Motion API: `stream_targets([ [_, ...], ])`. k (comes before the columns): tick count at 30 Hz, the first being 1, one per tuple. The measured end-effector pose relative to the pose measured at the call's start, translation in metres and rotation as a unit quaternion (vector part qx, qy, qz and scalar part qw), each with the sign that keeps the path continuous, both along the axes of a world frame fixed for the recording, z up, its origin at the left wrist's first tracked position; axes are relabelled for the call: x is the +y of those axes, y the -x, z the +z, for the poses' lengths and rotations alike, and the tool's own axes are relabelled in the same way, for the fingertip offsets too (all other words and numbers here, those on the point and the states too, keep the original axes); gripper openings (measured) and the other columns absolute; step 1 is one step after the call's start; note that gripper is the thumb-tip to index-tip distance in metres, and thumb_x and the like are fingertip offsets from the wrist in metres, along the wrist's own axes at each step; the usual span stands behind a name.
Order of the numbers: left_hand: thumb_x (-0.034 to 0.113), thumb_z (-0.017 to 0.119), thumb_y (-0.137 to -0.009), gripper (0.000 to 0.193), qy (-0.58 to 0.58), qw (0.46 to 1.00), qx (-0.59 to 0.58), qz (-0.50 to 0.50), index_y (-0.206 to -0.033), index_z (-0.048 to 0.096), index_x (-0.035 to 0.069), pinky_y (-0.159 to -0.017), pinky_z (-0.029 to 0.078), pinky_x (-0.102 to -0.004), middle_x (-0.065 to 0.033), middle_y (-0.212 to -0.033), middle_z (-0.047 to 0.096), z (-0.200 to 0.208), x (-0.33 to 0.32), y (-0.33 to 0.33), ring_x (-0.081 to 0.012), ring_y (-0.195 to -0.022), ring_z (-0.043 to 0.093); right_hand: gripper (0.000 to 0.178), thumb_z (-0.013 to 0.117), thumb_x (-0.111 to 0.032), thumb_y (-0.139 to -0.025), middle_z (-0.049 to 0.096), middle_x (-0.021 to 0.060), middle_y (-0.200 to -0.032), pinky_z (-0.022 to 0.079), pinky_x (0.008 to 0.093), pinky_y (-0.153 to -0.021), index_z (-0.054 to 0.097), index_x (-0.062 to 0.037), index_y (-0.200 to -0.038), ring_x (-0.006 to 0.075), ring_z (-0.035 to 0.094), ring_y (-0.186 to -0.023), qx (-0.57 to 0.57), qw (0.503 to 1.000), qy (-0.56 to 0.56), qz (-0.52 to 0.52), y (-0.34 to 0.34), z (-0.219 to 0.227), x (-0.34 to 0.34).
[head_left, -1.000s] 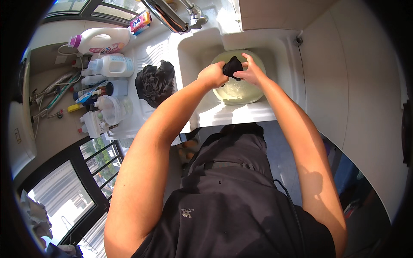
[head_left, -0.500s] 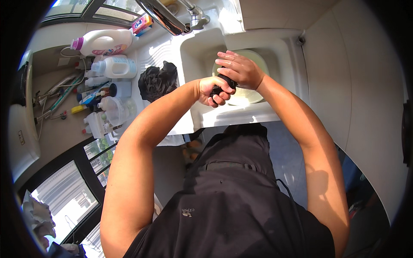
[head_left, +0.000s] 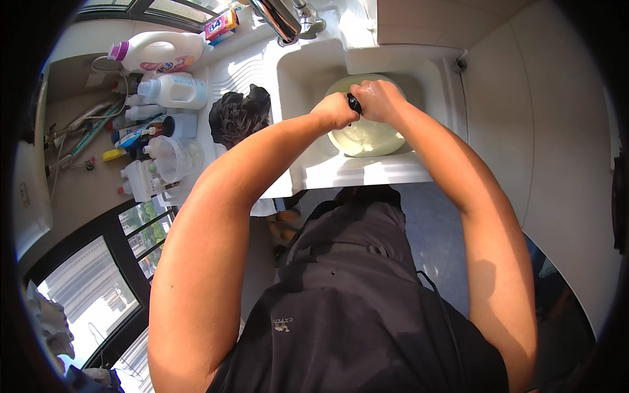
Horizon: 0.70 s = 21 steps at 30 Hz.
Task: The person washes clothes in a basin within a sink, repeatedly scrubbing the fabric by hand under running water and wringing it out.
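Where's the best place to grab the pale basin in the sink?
Probably the left and right rims of the pale basin, from above: it's wide, open-topped, and seems to hold water, so two-sided support should keep it level. The left hand and right hand grip a black cloth over it.

Gripping a mostly hidden black cloth [head_left: 354,103] between left hand [head_left: 335,110] and right hand [head_left: 379,100], close together over a pale green basin [head_left: 370,152] in a white sink [head_left: 304,78]. Leftward on the surface [head_left: 237,77], a crumpled black bundle [head_left: 240,116]; farther left, plastic bottles [head_left: 164,52].
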State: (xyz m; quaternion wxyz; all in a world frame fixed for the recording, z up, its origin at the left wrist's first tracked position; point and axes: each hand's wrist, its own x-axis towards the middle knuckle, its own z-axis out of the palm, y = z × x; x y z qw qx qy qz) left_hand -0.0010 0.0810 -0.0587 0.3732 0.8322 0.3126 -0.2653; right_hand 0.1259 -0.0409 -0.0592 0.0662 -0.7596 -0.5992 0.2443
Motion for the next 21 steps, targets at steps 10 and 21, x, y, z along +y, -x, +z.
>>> stream_targets([
  [10,0.009,0.073,-0.081,0.018,0.211,0.892,-0.082,0.392,-0.093,0.061,0.005,-0.042,0.040,-0.0345,-0.0056,-0.068,0.059,0.013,-0.009,0.047,-0.0170,-0.051,0.055,0.095,0.078,-0.028,-0.083,0.049,0.0213,-0.156,0.048,0.0527,-0.114,0.031,-0.0074,-0.163,0.0436,0.053,-0.139,0.053,0.858,0.093,-0.502,0.006,-0.111,-0.054],
  [21,0.015,0.068,-0.088,0.009,0.310,0.841,-0.090,0.434,-0.092,0.064,0.007,-0.045,0.037,-0.0294,-0.0015,-0.074,0.056,0.048,-0.008,0.099,-0.0132,-0.058,0.056,0.035,0.063,-0.013,-0.093,0.077,0.0138,-0.109,0.062,0.0475,-0.080,0.068,-0.0061,-0.127,0.0295,0.076,-0.102,0.366,0.791,0.024,-0.489,0.004,-0.112,-0.099],
])
